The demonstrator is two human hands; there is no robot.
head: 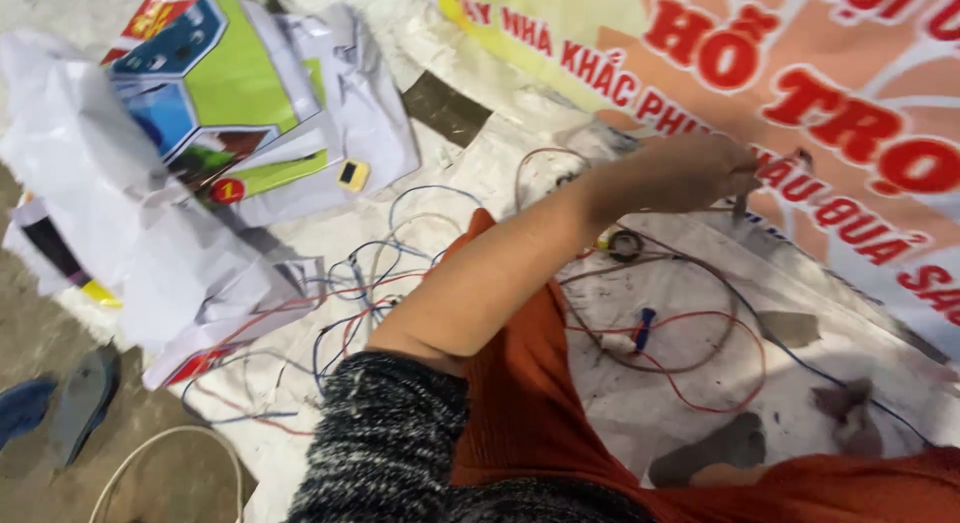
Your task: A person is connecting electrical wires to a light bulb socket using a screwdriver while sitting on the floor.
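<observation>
Pinched grip (690, 173) on thin wire (745, 198)

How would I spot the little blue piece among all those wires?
Start at the big orange printed banner, then drop to the white sheet below the reaching hand. The blue connector lies inside the red wire loop, the only solid blue lump there.

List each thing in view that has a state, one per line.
left hand: stretched out, fingers closed on a small dark tool
dark tool: gripped, tip down
wires: loose, tangled on the sheet
white sheet: spread flat, stained
sandal: lying on ground
</observation>
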